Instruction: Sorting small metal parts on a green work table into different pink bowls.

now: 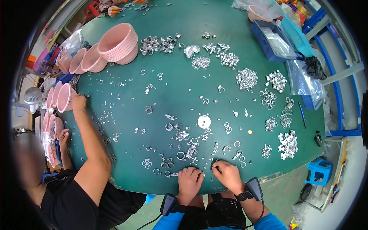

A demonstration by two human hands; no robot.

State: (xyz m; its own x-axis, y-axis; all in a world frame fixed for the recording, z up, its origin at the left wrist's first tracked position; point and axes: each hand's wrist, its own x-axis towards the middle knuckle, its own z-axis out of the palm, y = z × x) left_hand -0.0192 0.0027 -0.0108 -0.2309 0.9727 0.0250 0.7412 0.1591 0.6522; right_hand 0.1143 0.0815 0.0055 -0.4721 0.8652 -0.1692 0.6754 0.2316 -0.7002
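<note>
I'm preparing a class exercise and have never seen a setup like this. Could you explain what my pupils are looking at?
There is no robot here: a person works with bare hands. The wide camera sits on that person's head, looking down, so edges curve. The left hand and right hand are at the table's near edge, among small metal pieces; whether either holds one is too small to tell. The green table carries rings, silvery piles, a white disc and pink bowls. At left, a co-worker's hand is beside a bowl.
</note>
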